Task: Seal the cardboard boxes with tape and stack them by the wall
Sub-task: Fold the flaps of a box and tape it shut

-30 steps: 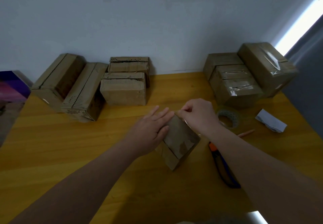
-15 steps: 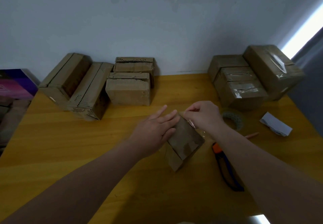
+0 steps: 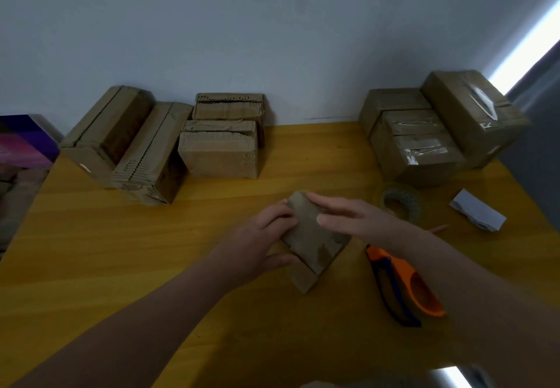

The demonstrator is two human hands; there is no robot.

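A small cardboard box [image 3: 315,243] sits near the middle of the yellow table [image 3: 151,251], turned at an angle. My left hand [image 3: 260,242] grips its left side, fingers curled over the top edge and thumb along the near side. My right hand [image 3: 348,215] lies flat across the top of the box with straight fingers. A roll of clear tape [image 3: 398,201] lies just right of my right hand. Taped boxes [image 3: 421,145] are stacked by the wall at the right. Untaped boxes [image 3: 218,151] stand by the wall at the left.
An orange and blue box cutter [image 3: 403,284] lies right of the small box, under my right forearm. A folded white paper [image 3: 477,215] and a pencil [image 3: 439,228] lie further right. A purple object [image 3: 21,142] sits beyond the table's left edge.
My right hand has gone from pinching at the box's far corner to lying flat over its top. My left hand has shifted from resting on top to gripping the left side.
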